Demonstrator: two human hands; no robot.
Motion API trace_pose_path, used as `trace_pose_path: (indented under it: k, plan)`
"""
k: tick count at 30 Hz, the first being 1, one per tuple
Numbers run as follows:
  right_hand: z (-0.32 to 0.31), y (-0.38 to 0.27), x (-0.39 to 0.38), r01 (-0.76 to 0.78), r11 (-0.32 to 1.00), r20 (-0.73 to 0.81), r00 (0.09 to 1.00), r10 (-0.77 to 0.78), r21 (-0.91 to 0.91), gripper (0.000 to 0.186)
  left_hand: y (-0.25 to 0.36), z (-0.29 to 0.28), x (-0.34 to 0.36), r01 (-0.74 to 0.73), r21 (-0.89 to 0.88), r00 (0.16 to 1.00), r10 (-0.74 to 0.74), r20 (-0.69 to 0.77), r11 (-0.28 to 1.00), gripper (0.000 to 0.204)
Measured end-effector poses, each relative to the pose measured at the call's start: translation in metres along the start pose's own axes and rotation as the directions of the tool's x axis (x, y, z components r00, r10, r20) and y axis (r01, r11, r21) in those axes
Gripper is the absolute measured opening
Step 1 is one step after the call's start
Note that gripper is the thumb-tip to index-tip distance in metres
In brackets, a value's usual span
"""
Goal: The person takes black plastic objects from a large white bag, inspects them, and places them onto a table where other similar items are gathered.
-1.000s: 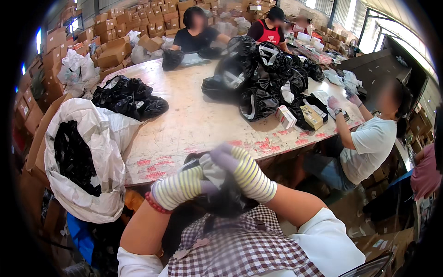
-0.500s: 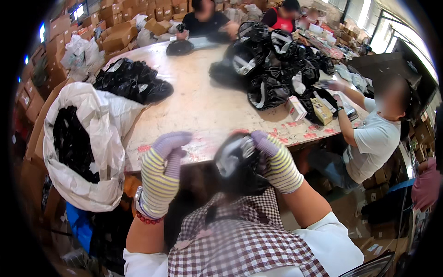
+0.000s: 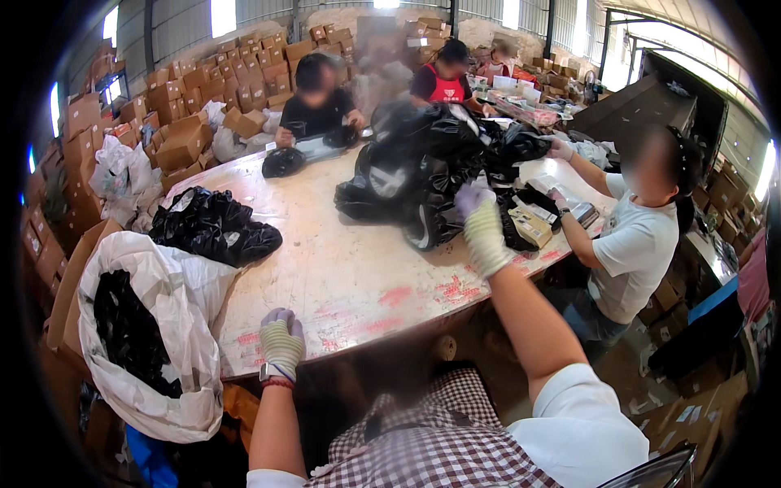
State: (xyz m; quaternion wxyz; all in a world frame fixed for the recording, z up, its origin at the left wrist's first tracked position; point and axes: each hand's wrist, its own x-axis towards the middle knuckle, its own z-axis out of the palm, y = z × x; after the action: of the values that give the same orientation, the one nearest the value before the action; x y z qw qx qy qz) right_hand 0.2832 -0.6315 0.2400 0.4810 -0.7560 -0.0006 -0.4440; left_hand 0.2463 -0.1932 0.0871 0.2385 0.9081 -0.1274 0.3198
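My left hand (image 3: 282, 335), in a striped knit glove with lilac fingers, rests on the near edge of the table (image 3: 342, 285); its fingers lie loosely bent on the top, holding nothing. My right hand (image 3: 482, 218), gloved alike, reaches far forward to the pile of black plastic bags (image 3: 407, 167). Its fingers are closed at the near right side of the pile, with something pale at their tips that I cannot make out. Beside that hand lies a yellowish box (image 3: 530, 228). Some bags in the pile are blurred.
A white sack (image 3: 191, 366) holding black plastic stands left of the table. Another black bag heap (image 3: 213, 228) lies behind it. At right a person in a white shirt (image 3: 643, 236) handles packages; others sit across the table. Cardboard boxes (image 3: 244, 81) are stacked behind.
My right hand has gone forward and right from my lap to the pile; the black bag it held is no longer in front of me. My left hand has come down onto the table edge.
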Motion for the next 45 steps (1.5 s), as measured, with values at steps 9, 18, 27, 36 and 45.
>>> trace_pose_path:
  k: [9,18,27,36,45]
  plan:
    - [0.042,0.044,-0.147,0.203,0.782,0.397,0.916,0.061,-0.589,0.029,0.006,-0.002,-0.01,-0.057,0.097,0.997,0.061,-0.043,0.994,0.026]
    - [0.04,0.045,-0.161,0.284,0.76,0.401,0.915,-0.035,-0.584,0.024,0.012,-0.005,-0.011,-0.03,0.098,1.0,0.03,0.009,0.995,0.028]
    - [0.053,0.075,-0.166,0.34,0.681,0.484,0.875,0.024,-0.648,0.028,0.009,-0.008,-0.008,-0.027,0.131,1.0,0.029,-0.011,0.991,0.03]
    - [0.042,0.02,-0.161,0.342,0.798,0.418,0.9,-0.126,-0.496,0.017,0.008,-0.014,-0.018,0.003,0.18,0.998,-0.014,0.057,0.984,0.028]
    - [0.039,0.061,-0.159,0.335,0.798,0.441,0.892,-0.097,-0.501,0.024,0.039,-0.047,-0.086,-0.003,0.217,1.0,-0.001,0.018,0.976,0.049]
